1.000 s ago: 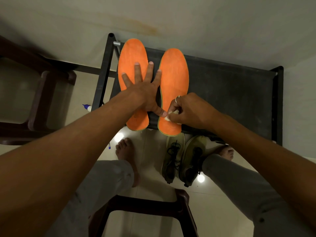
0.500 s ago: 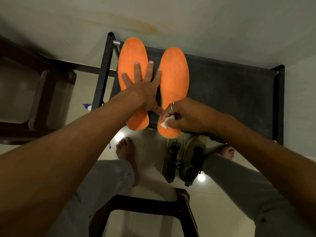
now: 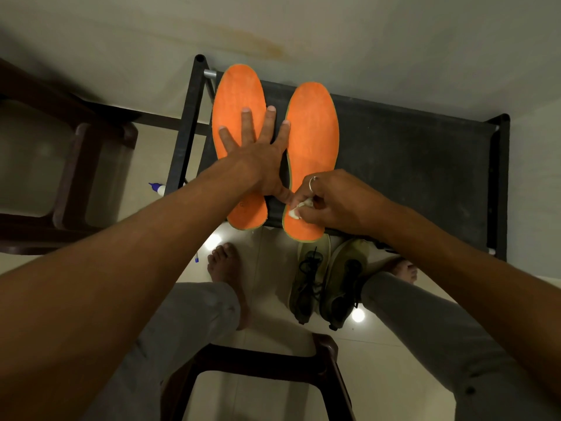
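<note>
Two orange insoles lie side by side on a black rack top point(image 3: 409, 165). My left hand point(image 3: 258, 153) lies flat with fingers spread across both of them, most fingers on the left insole point(image 3: 236, 98) and one on the right insole point(image 3: 315, 129). My right hand point(image 3: 331, 202), with a ring on one finger, pinches a small white wad point(image 3: 299, 208) against the heel end of the right insole, beside my left thumb.
A pair of olive laced shoes point(image 3: 328, 284) stands on the tiled floor under the rack's near edge, between my bare feet. Dark brown plastic stools stand at the left point(image 3: 76, 165) and at the bottom centre point(image 3: 267, 360). A small blue-capped bottle point(image 3: 158, 188) lies by the rack's left leg.
My right hand with the white wad has shifted slightly back and forth over the heel of the right insole. My left hand has stayed in place.
</note>
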Demonstrator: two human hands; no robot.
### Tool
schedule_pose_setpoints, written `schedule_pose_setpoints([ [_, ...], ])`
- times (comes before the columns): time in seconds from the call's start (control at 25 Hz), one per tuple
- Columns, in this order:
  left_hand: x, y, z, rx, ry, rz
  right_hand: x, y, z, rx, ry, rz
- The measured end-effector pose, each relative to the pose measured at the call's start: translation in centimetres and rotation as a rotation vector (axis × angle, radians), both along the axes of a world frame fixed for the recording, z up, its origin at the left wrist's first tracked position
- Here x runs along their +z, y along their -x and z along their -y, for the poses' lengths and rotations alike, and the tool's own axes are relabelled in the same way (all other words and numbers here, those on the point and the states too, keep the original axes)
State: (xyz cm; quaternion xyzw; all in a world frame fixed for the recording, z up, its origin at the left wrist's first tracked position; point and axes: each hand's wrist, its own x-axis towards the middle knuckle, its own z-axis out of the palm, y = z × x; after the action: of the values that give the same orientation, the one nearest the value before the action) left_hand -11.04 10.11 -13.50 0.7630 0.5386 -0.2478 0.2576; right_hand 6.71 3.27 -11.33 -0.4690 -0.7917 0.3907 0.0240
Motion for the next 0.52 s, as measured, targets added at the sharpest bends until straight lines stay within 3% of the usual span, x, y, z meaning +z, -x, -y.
schedule_pose_setpoints([
  [0.08,-0.1,-0.1,0.1,0.001,0.006,0.005,-0.2,-0.4,-0.2,-0.020,-0.014,0.015],
  [0.24,-0.2,-0.1,0.0,0.003,0.008,0.006,0.1,-0.3,-0.2,0.064,0.143,-0.064],
  [0.4,-0.1,-0.1,0.0,-0.001,0.014,0.012,-0.1,-1.0,-0.8,-0.065,0.077,-0.001],
  [0.52,0.0,0.0,0.0,0.002,0.018,0.006,0.3,-1.1,-0.7,0.009,0.246,-0.036],
])
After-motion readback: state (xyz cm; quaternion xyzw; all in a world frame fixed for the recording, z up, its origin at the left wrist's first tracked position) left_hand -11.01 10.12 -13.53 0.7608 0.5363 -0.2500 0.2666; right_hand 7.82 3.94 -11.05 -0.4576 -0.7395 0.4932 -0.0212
